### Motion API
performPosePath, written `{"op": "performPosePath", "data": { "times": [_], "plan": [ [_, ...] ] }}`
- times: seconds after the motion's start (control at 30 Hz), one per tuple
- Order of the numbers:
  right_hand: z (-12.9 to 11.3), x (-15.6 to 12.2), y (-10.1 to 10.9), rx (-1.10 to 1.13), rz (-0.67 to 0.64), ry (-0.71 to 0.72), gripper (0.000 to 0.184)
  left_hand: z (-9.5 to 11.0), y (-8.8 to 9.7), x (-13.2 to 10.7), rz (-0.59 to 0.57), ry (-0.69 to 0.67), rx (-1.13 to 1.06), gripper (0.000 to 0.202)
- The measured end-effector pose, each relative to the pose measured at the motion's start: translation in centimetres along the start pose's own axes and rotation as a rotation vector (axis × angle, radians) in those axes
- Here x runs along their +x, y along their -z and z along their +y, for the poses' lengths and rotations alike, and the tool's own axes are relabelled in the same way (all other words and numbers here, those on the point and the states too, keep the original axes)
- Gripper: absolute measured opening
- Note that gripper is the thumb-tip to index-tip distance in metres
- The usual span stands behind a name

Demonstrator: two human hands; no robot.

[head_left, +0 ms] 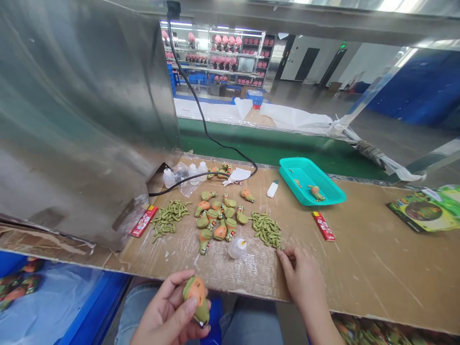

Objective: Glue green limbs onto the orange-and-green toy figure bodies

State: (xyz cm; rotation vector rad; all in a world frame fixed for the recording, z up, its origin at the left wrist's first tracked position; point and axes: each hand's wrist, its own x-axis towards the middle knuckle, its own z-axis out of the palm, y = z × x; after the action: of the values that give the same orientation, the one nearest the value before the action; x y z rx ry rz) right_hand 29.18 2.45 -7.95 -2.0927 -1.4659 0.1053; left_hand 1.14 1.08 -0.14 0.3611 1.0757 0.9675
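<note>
My left hand [168,311] is closed around a small green-and-orange figurine piece [197,291], held up in front of the table's near edge. On the cardboard-covered table, my right hand [304,278] has thumb and forefinger pinched together at the near edge of the right pile of small green pieces [266,229]. What sits between those fingertips, if anything, is too small to make out. Several similar green-and-orange figurine pieces [220,230] lie in a heap left of that pile. A squeeze bottle with a yellow tip [237,248] stands between my hands.
Another pile of green pieces [170,216] lies at left by a red packet [143,221]. A teal basket [336,197] holds a figurine piece; a second red packet [323,226] lies before it. White bottles [194,175] and a black cable [204,124] are behind. A metal cabinet [79,120] borders the left.
</note>
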Motion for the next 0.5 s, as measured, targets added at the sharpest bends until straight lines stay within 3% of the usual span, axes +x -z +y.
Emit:
{"op": "performPosePath", "data": {
  "times": [0.17, 0.3, 0.37, 0.43, 0.5],
  "plan": [
    [-0.7, -0.2, 1.4, 0.138, -0.003, -0.085, 0.032, -0.1, 0.1, -0.1, -0.005, -0.036, 0.003, 0.043],
    [-4.1, -1.7, 2.9, 0.348, -0.024, -0.097, 0.028, -0.2, 0.0, -0.3, -0.087, -0.045, -0.029, 0.039],
    [-6.8, -2.7, 4.0, 0.489, -0.129, -0.028, 0.024, -0.2, 0.1, -0.4, -0.137, -0.037, -0.041, 0.038],
    [-9.6, -3.6, 5.1, 0.667, -0.304, 0.118, 0.013, -0.2, 0.1, -0.6, -0.175, -0.031, -0.047, 0.036],
    [-12.1, -4.4, 5.8, 0.799, -0.503, 0.205, 0.014, -0.1, 0.1, -0.8, -0.209, -0.037, -0.045, 0.034]
  ]
}}
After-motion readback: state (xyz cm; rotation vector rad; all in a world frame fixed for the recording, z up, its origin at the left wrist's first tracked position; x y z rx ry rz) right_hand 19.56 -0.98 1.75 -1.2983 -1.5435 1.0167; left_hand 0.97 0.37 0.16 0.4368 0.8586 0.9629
